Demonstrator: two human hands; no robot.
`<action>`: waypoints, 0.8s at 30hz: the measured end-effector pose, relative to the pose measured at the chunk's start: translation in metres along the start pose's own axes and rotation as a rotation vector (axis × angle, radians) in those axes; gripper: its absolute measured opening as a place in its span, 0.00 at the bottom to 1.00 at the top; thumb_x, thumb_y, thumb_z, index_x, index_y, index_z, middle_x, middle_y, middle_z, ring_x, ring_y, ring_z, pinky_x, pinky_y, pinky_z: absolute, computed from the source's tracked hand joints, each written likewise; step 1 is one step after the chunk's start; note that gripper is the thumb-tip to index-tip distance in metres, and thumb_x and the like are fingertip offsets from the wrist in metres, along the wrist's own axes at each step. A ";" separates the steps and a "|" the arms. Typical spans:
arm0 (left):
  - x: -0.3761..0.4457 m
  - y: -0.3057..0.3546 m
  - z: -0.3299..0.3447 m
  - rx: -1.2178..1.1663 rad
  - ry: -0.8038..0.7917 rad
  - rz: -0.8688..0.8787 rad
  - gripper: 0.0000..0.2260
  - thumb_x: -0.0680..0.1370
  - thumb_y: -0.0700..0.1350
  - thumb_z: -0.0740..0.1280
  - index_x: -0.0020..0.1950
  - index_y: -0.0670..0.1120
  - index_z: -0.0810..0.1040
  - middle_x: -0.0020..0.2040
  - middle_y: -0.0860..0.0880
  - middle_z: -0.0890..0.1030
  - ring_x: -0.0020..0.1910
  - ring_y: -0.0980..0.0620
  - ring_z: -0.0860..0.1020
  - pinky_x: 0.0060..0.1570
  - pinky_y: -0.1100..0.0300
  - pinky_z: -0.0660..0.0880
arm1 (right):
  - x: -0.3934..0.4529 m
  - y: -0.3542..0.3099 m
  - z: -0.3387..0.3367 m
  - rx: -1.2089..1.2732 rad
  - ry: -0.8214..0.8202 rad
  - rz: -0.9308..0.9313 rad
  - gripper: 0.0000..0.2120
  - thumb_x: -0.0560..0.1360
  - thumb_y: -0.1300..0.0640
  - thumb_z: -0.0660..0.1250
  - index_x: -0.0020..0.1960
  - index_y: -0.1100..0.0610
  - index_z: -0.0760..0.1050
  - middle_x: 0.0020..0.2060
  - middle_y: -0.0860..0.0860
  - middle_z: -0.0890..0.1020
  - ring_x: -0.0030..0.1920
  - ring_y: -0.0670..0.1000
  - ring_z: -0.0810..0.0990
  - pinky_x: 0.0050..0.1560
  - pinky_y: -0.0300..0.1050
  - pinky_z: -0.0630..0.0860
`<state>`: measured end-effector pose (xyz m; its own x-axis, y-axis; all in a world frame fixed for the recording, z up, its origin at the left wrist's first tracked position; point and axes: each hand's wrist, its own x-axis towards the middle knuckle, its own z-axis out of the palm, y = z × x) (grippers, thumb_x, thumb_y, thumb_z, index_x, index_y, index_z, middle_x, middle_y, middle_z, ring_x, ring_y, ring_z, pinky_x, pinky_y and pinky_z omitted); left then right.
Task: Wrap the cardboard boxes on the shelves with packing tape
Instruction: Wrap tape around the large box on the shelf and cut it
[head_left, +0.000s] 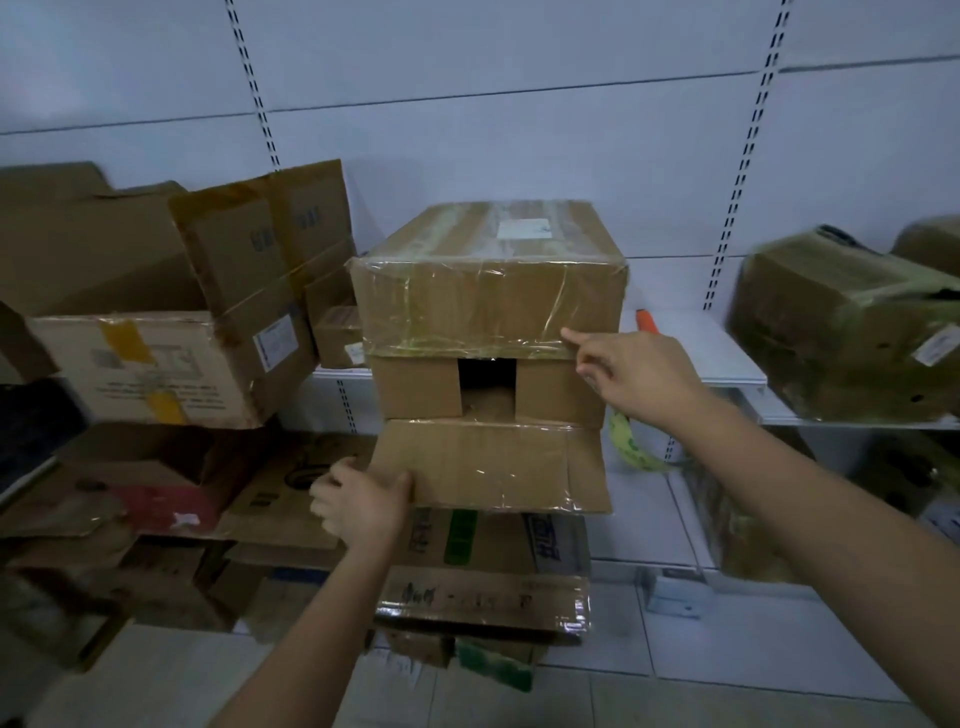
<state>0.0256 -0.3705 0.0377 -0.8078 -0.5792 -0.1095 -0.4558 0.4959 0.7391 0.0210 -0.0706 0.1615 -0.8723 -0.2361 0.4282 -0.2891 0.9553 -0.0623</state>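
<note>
Right hand (631, 371): forefinger out, other fingers loosely curled, holding nothing, its tip on the taped top box (488, 280). Left hand (361, 501) grips the bottom box's (491, 465) left edge. The middle box (415, 387) looks untaped; wrapping it seems next, needing the tape roll (636, 447) on the right.

The left hand (363, 506) grips the bottom box (493, 467). Above it, the right hand (639, 376) touches the taped top box (488, 291).
</note>
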 end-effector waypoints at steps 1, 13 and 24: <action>0.003 -0.005 -0.003 -0.062 -0.074 -0.107 0.36 0.70 0.54 0.76 0.71 0.42 0.64 0.68 0.38 0.66 0.65 0.36 0.67 0.62 0.45 0.68 | -0.002 0.001 0.004 -0.004 -0.011 -0.004 0.07 0.80 0.51 0.63 0.43 0.49 0.77 0.68 0.28 0.67 0.41 0.44 0.82 0.34 0.39 0.68; 0.011 0.094 -0.049 -1.021 -0.627 0.059 0.29 0.80 0.36 0.65 0.79 0.41 0.58 0.73 0.41 0.69 0.72 0.43 0.69 0.68 0.47 0.72 | 0.009 0.010 -0.017 0.565 -0.168 0.143 0.09 0.79 0.57 0.68 0.39 0.56 0.79 0.64 0.35 0.77 0.35 0.50 0.85 0.43 0.53 0.83; -0.026 0.116 -0.022 -0.211 -0.537 0.374 0.49 0.79 0.51 0.70 0.78 0.50 0.29 0.79 0.42 0.31 0.79 0.39 0.55 0.74 0.48 0.58 | 0.005 -0.051 0.015 0.895 0.115 0.230 0.08 0.80 0.57 0.65 0.43 0.56 0.77 0.68 0.44 0.76 0.34 0.52 0.86 0.47 0.57 0.82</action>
<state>0.0019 -0.3118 0.1410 -0.9949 0.0342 -0.0953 -0.0712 0.4319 0.8991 0.0254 -0.1228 0.1538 -0.9154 0.0067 0.4025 -0.3520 0.4720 -0.8083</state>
